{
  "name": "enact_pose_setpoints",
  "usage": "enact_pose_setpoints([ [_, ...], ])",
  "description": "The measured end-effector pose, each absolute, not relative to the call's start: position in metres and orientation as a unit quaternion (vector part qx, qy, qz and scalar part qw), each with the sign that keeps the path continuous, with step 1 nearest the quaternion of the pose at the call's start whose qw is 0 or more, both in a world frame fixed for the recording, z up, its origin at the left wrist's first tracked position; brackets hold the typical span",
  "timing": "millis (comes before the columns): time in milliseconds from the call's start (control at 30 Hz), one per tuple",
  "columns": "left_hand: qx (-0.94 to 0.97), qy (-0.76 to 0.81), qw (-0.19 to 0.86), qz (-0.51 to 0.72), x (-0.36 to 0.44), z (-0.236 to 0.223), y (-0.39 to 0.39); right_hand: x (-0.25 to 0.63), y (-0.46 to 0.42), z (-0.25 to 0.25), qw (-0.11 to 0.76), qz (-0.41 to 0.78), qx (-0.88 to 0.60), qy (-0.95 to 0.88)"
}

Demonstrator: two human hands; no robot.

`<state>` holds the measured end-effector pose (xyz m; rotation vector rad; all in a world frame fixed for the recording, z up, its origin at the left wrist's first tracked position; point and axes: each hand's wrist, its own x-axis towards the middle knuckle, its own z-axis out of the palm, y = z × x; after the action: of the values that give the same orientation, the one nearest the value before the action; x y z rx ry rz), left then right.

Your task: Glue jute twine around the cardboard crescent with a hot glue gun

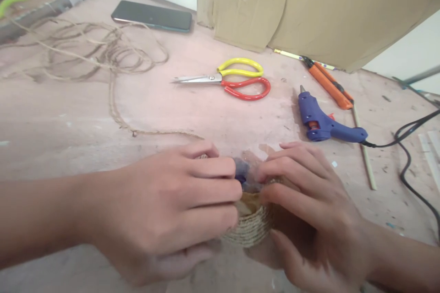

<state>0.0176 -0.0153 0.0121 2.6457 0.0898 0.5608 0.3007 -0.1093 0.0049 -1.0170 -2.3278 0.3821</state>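
Head view — hands (172, 206) clasp twine-wrapped pot (249, 229).

No lettering to read anywhere here. The phone (151, 15) lies dark-screened and shows nothing. The blue glue gun (325, 123), the orange utility knife (330, 83) and the scissors (230, 79) carry no brand mark that can be made out. The cardboard (309, 4) at the back is bare of print, and so is the table (68, 119).
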Motion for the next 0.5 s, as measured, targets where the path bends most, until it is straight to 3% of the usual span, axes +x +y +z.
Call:
enact_pose_setpoints([
  [267, 0.959, 0.005, 0.229, 0.165, 0.0156, 0.0114, -0.0131, 0.2998, -0.1089, 0.0039, 0.27, 0.121, -0.28, -0.913],
  [500, 0.959, -0.018, 0.237, 0.157, 0.0153, 0.0109, -0.012, 0.2966, -0.1064, 0.0065, 0.239, 0.093, -0.284, -0.924],
])
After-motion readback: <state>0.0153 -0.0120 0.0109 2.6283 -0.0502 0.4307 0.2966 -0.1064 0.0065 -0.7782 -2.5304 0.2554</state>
